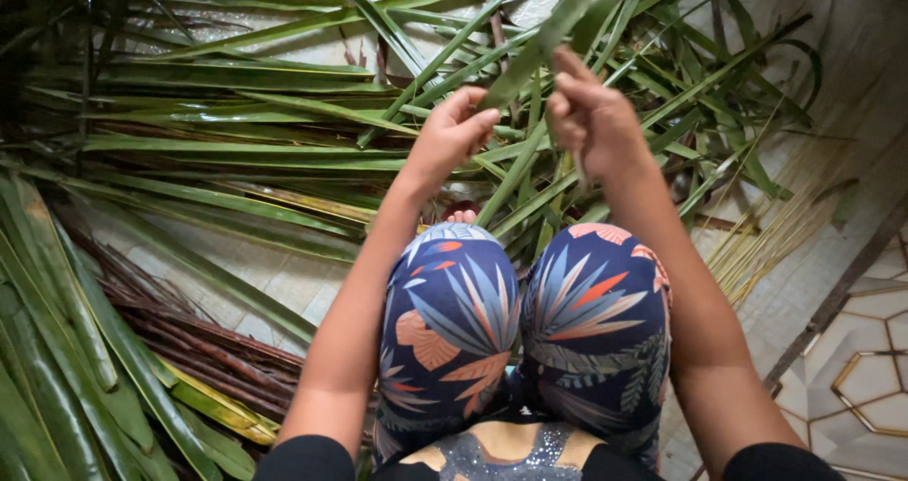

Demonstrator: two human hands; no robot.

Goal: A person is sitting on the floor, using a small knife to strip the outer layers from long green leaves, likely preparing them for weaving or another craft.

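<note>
left hand (452, 133): fingers (478, 120) pinched shut on the lower part of a long green leaf strip (544, 41), thumb tucked under it.
right hand (594, 122): fingers (566, 65) clenched on the same leaf strip higher up; a thin pale sliver (579, 169) hangs down from the fist. whether it is the leaf's midrib cannot be told.
leaf strip position: runs diagonally from the left fingers up through the right fingers and on towards the top edge, its free end above both hands; held off the floor, over the knees (530, 320).
risk, tearing: judged likely if the two hands pull unevenly, since the strip is narrow and stretched between close grips.
risk, slipping: the blade looks glossy, so the pinch of the left fingers may lose it.
risk, cuts: leaf edges drawn through bare fingers could nick them.
surroundings, near: loose green palm leaves (236, 150) spread on the tiled floor (870, 367) just beyond the hands.
surroundings, far: a bundle of dark brown stalks (199, 339) at the left; pale dry strips (776, 235) at the right.
</note>
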